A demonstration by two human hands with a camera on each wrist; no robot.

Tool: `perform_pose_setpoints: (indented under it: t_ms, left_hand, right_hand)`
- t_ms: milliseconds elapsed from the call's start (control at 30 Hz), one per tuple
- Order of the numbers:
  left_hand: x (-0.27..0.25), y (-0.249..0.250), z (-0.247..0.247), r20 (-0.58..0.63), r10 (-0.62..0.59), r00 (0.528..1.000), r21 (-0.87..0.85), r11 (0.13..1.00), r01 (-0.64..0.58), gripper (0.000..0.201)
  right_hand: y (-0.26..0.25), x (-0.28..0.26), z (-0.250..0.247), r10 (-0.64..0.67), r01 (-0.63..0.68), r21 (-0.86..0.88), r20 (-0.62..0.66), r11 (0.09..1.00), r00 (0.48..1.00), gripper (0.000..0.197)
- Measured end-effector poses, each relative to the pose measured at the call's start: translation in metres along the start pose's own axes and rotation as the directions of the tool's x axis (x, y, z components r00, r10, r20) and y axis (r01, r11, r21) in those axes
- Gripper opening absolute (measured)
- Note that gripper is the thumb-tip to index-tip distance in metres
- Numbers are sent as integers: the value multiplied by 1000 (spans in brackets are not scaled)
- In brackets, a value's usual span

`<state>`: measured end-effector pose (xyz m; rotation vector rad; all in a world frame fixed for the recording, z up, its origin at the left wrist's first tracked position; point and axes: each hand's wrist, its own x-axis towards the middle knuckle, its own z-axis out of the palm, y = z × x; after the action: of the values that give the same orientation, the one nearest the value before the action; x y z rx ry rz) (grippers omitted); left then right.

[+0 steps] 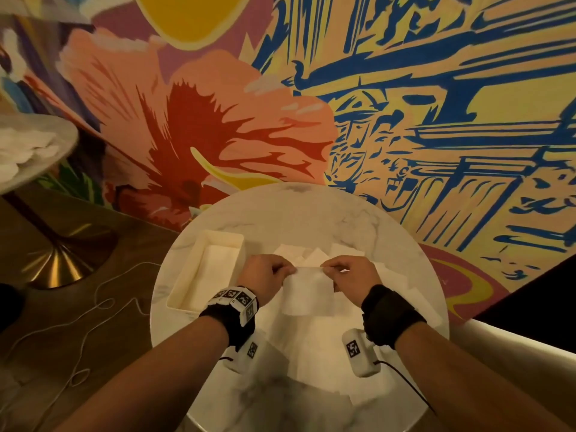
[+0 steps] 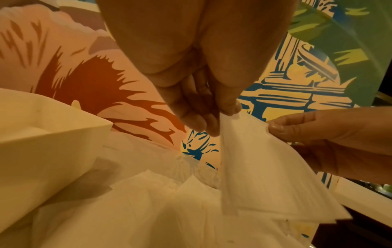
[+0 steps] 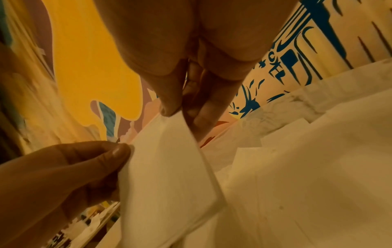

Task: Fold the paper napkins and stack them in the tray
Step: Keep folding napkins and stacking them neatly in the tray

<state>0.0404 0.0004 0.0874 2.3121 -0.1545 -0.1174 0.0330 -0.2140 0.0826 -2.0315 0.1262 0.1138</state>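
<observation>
A white paper napkin (image 1: 307,291) hangs above the round marble table (image 1: 299,213), held up by its top edge. My left hand (image 1: 268,272) pinches its top left corner and my right hand (image 1: 350,274) pinches its top right corner. The left wrist view shows the napkin (image 2: 265,176) hanging from my left fingertips (image 2: 230,109), with my right hand (image 2: 318,127) opposite. The right wrist view shows the napkin (image 3: 169,167) doubled, pinched by my right hand (image 3: 180,112) and my left hand (image 3: 89,159). The cream tray (image 1: 190,272) sits left of my hands with a napkin inside.
Several loose white napkins (image 1: 402,285) lie spread over the table behind and to the right of my hands. A second round table (image 1: 62,145) with napkins stands at far left. A painted wall rises just behind the table. A thin cord (image 1: 103,294) trails over the floor.
</observation>
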Motion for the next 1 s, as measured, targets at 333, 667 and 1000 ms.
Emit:
perform_pose_setpoints:
  t_ms: [333,667,1000]
  left_hand:
    - [-11,-6,-3,61,-17,998,-243,970,32,27]
    - [-6,-25,-23,-40,-148,988,-250,959,133,28]
    - [-13,-55,-50,-16,-176,984,-161,972,172,30]
  right_hand:
    - [-18,-4,28,82,-104,239,101,965,991,63]
    - [-7,-2,44,137,-180,295,161,938,977,9]
    - [-35,27,60,-75,71,36,122,997,990,25]
